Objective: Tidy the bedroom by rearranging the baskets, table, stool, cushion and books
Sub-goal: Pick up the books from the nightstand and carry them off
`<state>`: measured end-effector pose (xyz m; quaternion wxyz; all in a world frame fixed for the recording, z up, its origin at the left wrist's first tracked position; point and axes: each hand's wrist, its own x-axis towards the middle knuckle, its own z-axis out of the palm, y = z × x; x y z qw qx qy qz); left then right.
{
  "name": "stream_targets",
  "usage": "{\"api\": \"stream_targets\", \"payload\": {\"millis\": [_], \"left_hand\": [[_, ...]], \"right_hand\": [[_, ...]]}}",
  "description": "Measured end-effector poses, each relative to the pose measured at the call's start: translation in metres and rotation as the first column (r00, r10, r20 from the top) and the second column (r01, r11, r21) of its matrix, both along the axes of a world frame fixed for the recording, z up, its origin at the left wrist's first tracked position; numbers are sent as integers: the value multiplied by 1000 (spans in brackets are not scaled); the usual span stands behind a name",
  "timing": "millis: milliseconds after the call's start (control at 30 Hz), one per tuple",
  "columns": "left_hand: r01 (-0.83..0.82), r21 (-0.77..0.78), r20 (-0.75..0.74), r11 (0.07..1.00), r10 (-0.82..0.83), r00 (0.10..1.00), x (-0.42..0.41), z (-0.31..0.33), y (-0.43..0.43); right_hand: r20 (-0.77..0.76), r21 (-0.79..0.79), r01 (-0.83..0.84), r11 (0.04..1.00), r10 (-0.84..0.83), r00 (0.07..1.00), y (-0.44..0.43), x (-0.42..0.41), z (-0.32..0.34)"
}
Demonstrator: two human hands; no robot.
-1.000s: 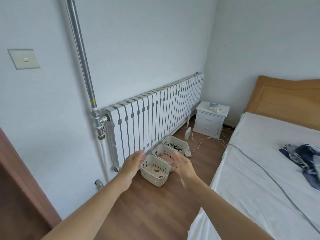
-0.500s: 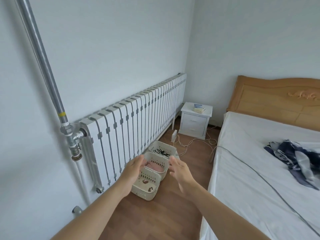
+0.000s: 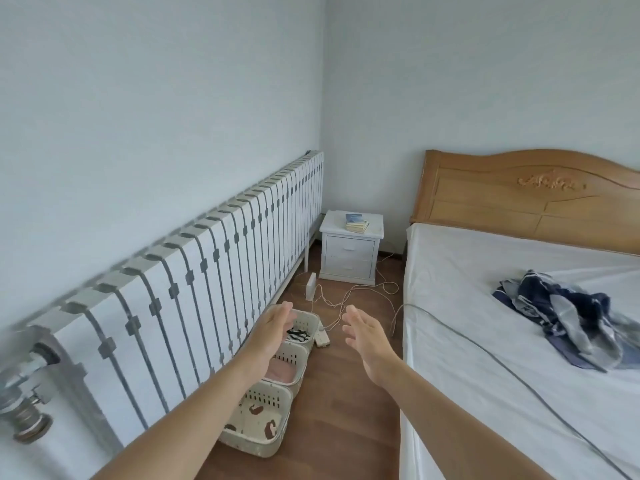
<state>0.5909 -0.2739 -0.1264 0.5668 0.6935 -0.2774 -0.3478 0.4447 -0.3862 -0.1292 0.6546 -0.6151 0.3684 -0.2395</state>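
Note:
Three cream plastic baskets stand in a row on the wooden floor along the radiator: the nearest basket (image 3: pixel 263 434), a middle basket (image 3: pixel 292 367) with something pink inside, and a far basket (image 3: pixel 306 323) with dark items. My left hand (image 3: pixel 272 329) hovers open above the far two baskets and holds nothing. My right hand (image 3: pixel 363 336) is held out open over the floor, palm facing left, also empty. In the corner a white bedside table (image 3: pixel 350 252) carries a small stack of books (image 3: pixel 356 223).
A long white radiator (image 3: pixel 194 289) lines the left wall, with a pipe valve (image 3: pixel 24 389) at its near end. A bed (image 3: pixel 502 341) with a wooden headboard (image 3: pixel 526 199) fills the right, blue clothing (image 3: pixel 568 317) on it. Cables and a power strip (image 3: pixel 322 337) lie on the floor.
The view has moved forward along the radiator toward the bedside table. Both hands stay raised and open and have spread a little apart; the baskets now lie below my left arm.

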Motion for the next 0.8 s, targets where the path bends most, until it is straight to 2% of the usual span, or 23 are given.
{"api": "stream_targets", "payload": {"millis": [400,800], "left_hand": [[178,2,-13,984,-178,984,50,-5,-148],[303,-34,-42,953,-304,952,170,4,-323]], "right_hand": [[5,16,200,980,-200,980,-120,44,-6],[-34,9,317,949,-316,948,-275,150,7]]}}
